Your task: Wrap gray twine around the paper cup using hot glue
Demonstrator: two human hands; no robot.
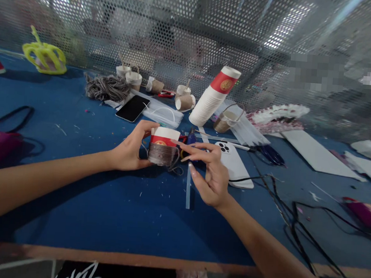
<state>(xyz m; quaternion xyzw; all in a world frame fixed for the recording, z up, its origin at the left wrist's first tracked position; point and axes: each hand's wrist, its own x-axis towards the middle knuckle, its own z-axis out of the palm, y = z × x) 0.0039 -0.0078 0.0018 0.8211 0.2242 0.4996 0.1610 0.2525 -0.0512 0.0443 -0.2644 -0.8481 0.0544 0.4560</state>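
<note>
My left hand (133, 147) grips a red and white paper cup (165, 134) from its left side, just above the front middle of the blue table. Grey-brown yarn (162, 154) is wound in close rows around the cup's lower part, and a loose loop hangs at its right. My right hand (211, 172) is beside the cup, its fingers stretched towards the yarn and the thumb apart below them. Whether a fingertip touches the yarn is unclear. Behind the fingers, a dark blue tool (191, 138) is partly hidden.
Behind the cup lie a black-screened phone (132, 108), a grey yarn bundle (107, 87) and a leaning stack of paper cups (209, 99). A yarn-covered cup with a handle (226, 121) stands nearby. At right are a white phone (235, 164) and black cords (297, 225). A perforated metal screen (180, 36) borders the back.
</note>
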